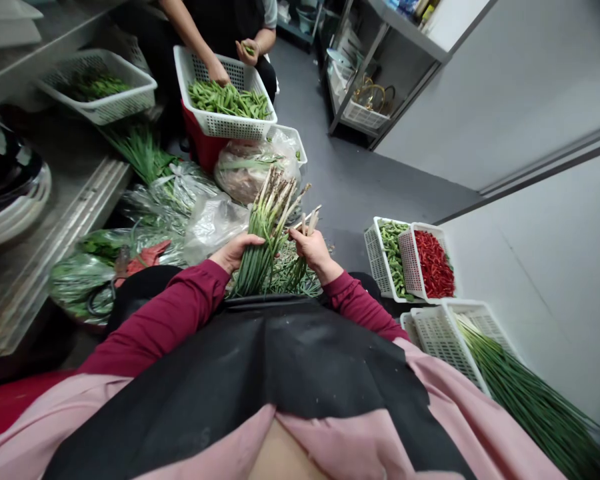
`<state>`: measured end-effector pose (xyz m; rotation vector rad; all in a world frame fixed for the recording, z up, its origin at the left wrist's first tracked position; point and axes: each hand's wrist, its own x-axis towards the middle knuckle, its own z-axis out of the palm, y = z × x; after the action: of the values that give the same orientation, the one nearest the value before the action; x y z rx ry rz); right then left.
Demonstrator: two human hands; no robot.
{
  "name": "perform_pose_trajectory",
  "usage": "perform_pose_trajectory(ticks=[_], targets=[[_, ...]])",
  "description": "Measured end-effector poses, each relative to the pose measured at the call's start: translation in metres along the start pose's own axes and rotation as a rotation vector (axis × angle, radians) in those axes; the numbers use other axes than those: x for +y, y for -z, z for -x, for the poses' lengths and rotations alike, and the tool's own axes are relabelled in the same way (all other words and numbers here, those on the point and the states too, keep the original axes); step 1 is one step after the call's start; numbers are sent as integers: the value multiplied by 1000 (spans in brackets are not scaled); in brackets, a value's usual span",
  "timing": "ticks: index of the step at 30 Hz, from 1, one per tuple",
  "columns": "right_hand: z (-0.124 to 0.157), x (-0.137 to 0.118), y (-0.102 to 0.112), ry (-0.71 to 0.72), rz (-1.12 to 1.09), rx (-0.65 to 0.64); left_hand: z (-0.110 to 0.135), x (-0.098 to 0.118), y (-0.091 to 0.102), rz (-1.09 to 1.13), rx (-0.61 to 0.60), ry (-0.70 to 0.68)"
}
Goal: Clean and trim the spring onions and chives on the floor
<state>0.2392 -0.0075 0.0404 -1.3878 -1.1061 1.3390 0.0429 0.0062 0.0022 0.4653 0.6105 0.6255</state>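
While the left hand (235,252) clenches a scallion bunch (263,250), its roots point far. The right hand (313,252) grips stalks (306,223) beside it.

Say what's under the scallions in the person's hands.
A loose heap of scallions lies below the bunch held in the left hand and right hand; what the heap rests on is hidden beneath it.
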Motion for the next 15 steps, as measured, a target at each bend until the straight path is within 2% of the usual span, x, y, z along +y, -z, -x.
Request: perform_pose_trajectory(ticks=[3, 7, 12, 15], targets=[[2, 1, 1, -4, -19, -18, 1, 1, -3, -14, 53, 2], [5, 0, 0, -5, 6, -57, 1, 0, -7, -55, 145, -88], [9, -3, -1, -12, 53, -70, 2, -2, -10, -145, 101, -140], [7, -11, 5, -41, -19, -36, 3, -2, -10, -179, 87, -146]])
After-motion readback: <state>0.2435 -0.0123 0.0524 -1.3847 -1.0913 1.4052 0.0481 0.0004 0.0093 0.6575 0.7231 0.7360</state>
